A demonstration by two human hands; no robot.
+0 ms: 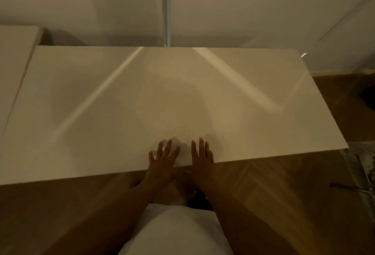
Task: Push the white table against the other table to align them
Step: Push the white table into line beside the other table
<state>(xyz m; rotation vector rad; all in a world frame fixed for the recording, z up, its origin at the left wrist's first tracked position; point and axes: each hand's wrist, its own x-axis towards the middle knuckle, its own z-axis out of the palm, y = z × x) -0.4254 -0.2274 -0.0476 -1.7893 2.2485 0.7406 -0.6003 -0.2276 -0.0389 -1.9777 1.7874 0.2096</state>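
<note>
Nearest, a white garment covers the person's torso at the bottom of the view, over a wooden herringbone floor. A bare foot shows just below the table edge, between the forearms.

Both arms reach forward. The left hand lies flat on the near edge of the white table, fingers spread apart, palm down. The right hand lies beside it, also flat, fingers straight and only slightly apart. The two hands are near each other without touching, and neither grips anything. Slight motion blur on the fingertips.

The white table fills the middle of the view, glossy, with pale streaks of reflected light across the top. Its near edge runs skewed, lower on the left than on the right. Its left edge sits against or just beside a second white table at the far left; a thin dark seam runs between them, and I cannot tell whether they touch.

Beyond, the table's far edge meets a pale wall with a vertical metal strip.
</note>
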